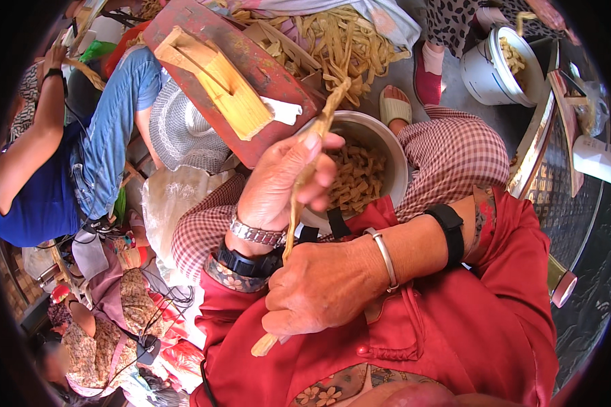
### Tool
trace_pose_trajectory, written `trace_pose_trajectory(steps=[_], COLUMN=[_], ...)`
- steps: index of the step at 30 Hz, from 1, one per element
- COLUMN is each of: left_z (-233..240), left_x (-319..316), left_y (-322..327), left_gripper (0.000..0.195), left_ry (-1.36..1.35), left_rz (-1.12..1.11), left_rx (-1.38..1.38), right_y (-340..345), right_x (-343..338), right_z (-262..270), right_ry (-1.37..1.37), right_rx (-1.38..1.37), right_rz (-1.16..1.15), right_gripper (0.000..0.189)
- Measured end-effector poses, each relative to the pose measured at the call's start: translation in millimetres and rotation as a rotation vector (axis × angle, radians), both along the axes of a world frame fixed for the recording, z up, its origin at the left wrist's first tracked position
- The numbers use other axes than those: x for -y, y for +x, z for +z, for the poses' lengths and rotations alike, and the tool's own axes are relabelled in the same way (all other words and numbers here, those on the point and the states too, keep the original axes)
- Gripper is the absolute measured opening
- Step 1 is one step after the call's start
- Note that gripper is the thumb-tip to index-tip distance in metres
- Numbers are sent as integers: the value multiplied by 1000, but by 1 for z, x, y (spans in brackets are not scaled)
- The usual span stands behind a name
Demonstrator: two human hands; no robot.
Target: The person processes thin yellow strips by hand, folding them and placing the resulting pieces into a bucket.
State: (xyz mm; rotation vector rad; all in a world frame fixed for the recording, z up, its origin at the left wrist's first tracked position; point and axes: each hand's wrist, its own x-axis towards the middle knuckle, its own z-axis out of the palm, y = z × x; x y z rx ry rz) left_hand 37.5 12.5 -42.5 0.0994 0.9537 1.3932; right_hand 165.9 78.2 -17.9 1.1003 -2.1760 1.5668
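Note:
A long, pale yellow-brown twisted strip runs between my hands, perhaps dried bean curd or a plant strip; I cannot tell. My left hand, wearing a metal-banded watch, pinches its upper part between thumb and fingers. Lower down, my right hand, with a bangle at the wrist, is closed around the strip, whose short end sticks out below the fist. Beneath my left hand, between the knees, stands a round metal pot with many short knotted pieces in it.
A red bench bears a slotted wooden block. Beyond lies a heap of long strips. A white bucket with pieces stands at upper right. Other people sit at left, near a mesh hat and a plastic sack.

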Motion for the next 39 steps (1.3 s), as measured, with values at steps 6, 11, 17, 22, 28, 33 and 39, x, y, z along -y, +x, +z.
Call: trace_pose_trajectory(steps=[6, 11, 17, 22, 28, 33, 39], left_z=[7, 37, 30, 18, 12, 13, 9], left_x=[27, 29, 33, 40, 39, 34, 15], left_y=[0, -10, -13, -15, -19, -12, -13], left_gripper=[16, 13, 18, 42, 52, 49, 55], left_ry=[133, 59, 215, 356, 630, 408, 291], left_rz=[51, 183, 341, 533, 356, 291, 353], left_rx=[-428, -1826, -2149, -1003, -594, -1186, -1356], right_y=[-40, -51, -50, -48, -48, -45, -51], right_x=[-68, -84, -91, -98, -103, -109, -99], right_z=[6, -3, 3, -6, -8, -3, -18], right_ry=[-140, -285, -67, 67, -57, -208, -191], right_rx=[-316, 248, 384, 112, 108, 270, 292], right_rz=[-791, -813, -588, -561, -423, -462, -552], right_gripper=[13, 25, 37, 42, 29, 34, 31])
